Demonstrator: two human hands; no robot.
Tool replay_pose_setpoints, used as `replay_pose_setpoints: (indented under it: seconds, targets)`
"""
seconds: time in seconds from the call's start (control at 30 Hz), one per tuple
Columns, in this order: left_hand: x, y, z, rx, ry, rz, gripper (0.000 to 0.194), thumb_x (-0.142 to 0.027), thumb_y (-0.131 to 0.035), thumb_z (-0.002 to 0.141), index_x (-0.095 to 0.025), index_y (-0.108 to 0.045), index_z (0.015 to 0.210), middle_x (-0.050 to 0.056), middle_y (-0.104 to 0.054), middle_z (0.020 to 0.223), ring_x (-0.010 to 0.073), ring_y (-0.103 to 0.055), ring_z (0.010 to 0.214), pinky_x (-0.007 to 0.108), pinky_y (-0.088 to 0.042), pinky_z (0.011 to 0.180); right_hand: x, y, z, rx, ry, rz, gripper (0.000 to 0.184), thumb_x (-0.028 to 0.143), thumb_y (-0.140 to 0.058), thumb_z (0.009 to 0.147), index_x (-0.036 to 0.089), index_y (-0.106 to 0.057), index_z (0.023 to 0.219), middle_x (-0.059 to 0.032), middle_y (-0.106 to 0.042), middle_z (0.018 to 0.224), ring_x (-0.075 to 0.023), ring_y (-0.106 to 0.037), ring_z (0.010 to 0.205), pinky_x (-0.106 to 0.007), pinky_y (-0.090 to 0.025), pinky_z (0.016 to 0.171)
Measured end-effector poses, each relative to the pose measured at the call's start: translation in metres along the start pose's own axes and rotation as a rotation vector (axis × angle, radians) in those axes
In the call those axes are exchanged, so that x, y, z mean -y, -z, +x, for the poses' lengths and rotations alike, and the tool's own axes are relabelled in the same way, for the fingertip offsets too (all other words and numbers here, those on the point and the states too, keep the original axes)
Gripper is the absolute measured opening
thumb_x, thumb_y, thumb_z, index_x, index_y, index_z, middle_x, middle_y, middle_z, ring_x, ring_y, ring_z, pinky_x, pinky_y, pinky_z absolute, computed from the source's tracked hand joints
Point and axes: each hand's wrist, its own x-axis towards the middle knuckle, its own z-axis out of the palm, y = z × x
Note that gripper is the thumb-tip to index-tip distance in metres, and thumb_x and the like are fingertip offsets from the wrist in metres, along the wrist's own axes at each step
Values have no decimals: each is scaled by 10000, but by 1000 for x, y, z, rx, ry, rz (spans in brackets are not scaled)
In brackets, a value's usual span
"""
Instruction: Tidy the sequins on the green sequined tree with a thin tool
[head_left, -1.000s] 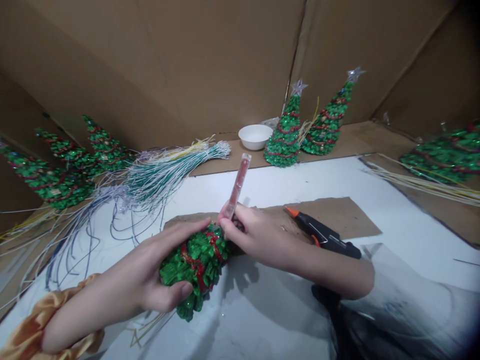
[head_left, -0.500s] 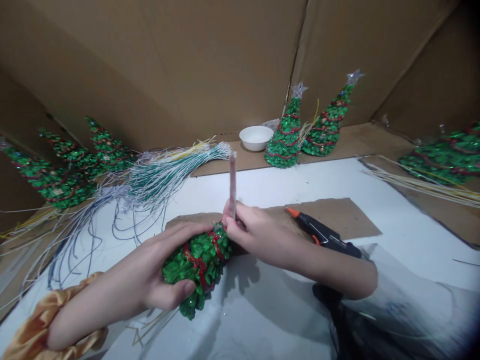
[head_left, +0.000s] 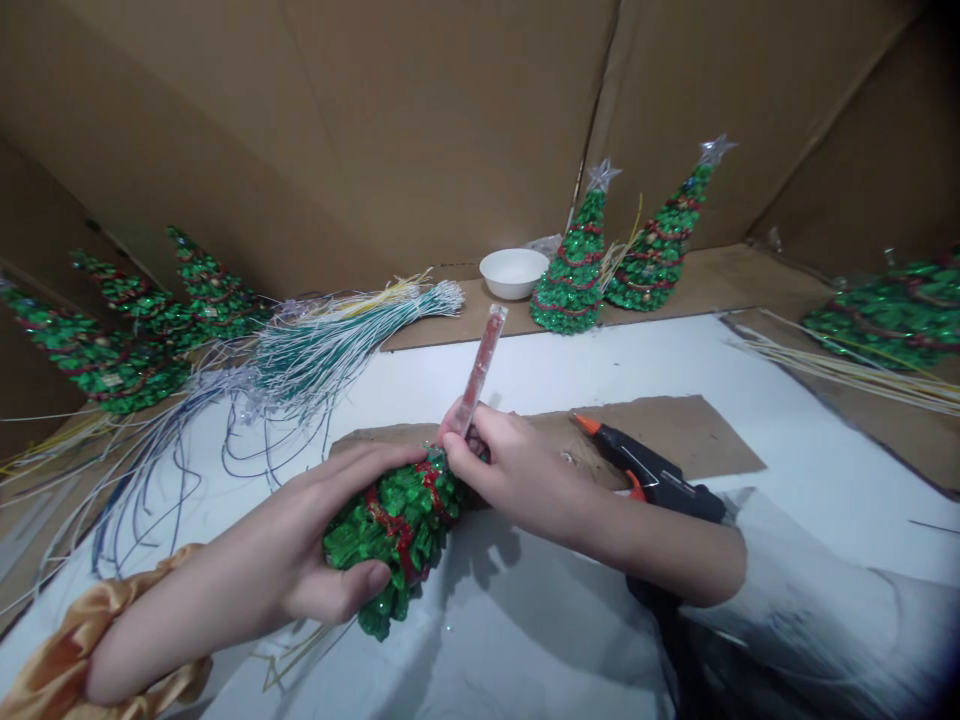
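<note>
A white bowl [head_left: 514,290] stands on the far cardboard sheet [head_left: 435,327], just left of two green trees; its pale inner wall shows, but whether anything small lies at the bottom I cannot tell. A slim clear stick [head_left: 480,365], red showing through its sides, rises from the right hand [head_left: 510,465], its top leaning right. That hand's thumb and forefinger are pinched together around the stick's lower end, by the tip of a green tree with red garland [head_left: 397,530].

This tree lies tilted at the near middle of the white tabletop [head_left: 645,360], its tip toward the far right. The left hand [head_left: 315,540] spans it, thumb on the near side and fingers along the far side, spread wide enough to grip its body.

Beyond the hands, a brown cardboard strip [head_left: 701,440] lies across the table, with a black and orange glue gun [head_left: 645,465] resting partly on its right half. Bundled green and white wires [head_left: 337,340] lie at the far left, in front of more decorated trees [head_left: 214,290]. At the far right, another tree [head_left: 885,315] sits near pale wires [head_left: 840,370]. Tall brown cardboard walls [head_left: 450,130] enclose the far side, left and right.
</note>
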Motion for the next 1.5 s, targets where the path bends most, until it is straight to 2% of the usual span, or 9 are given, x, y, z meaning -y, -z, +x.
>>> replay_pose_setpoints:
  seconds: [0.33,0.47,0.63,0.83,1.03,1.23,1.37,1.5]
  targets:
    - [-3,1,0,10,36,3,686,-275,-544,697,-277,-274,1328,45,-397,1349,287,-405,1196,422,-345,1001,-1,-4,0,12,32,-157,141,192,-349,847,155,-486,847,-72,-591,840,-164,-531,761,-294,-385,700]
    - [-1,1,0,13,31,-3,682,-287,-545,702,-267,-279,1329,53,-397,1351,290,-399,1200,420,-344,999,-2,0,1,-1,32,-68,122,193,-366,844,167,-477,802,-34,-567,776,-140,-521,727,-267,-381,678]
    - [1,-2,1,-5,4,-5,686,-302,-556,693,-261,-293,1325,57,-370,1379,300,-382,1218,412,-346,1000,2,5,1,-13,-104,60,115,203,-380,838,171,-470,774,-7,-530,731,-119,-491,674,-236,-374,622]
    - [2,-4,0,-22,0,-8,699,-286,-551,690,-253,-278,1333,60,-345,1396,294,-376,1227,406,-337,1013,-2,1,-1,-10,-7,24,108,211,-388,834,174,-474,780,-4,-523,722,-116,-470,654,-234,-359,616]
    - [1,-3,-2,-14,0,-4,706,-261,-543,691,-259,-255,1336,49,-322,1408,280,-351,1245,393,-320,1029,-3,0,1,-9,12,19,98,201,-393,829,170,-473,781,-3,-524,714,-113,-481,652,-236,-360,621]
    - [-1,-1,-2,-9,7,-7,686,-277,-552,694,-266,-276,1322,45,-332,1402,285,-361,1236,389,-335,1017,6,9,4,-18,-118,81,110,202,-399,827,168,-487,770,4,-525,707,-109,-489,654,-234,-366,612]
    - [-2,-1,0,-7,15,-16,688,-289,-550,703,-287,-260,1327,24,-337,1395,274,-348,1244,382,-317,1029,9,23,4,34,-45,113,74,251,-478,804,180,-486,782,35,-488,656,-85,-449,574,-203,-342,526]
    - [-6,1,1,23,54,-41,661,-303,-545,716,-268,-285,1322,32,-373,1367,274,-365,1227,382,-324,1020,3,29,1,-4,101,-47,76,181,-446,821,181,-516,792,40,-490,635,-78,-445,567,-192,-330,525]
